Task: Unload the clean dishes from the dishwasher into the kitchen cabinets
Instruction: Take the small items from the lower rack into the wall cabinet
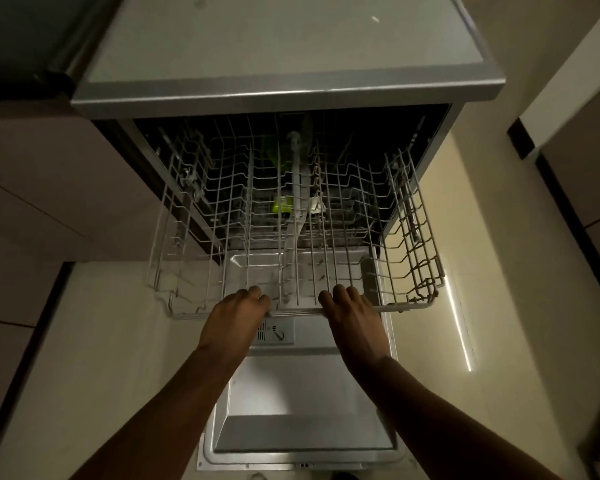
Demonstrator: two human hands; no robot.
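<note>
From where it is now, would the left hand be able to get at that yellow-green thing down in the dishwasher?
Probably not directly. The left hand grips the front rail of the pulled-out upper rack, and the yellow-green thing lies below the rack's wire floor, deeper inside. The wires block a reach from above.

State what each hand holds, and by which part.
Both the left hand and right hand grip the upper rack by its front rail.

both arms stretched out forward, left hand (234, 315) and right hand (352, 315) side by side, knuckles up, fingers curled over
</note>
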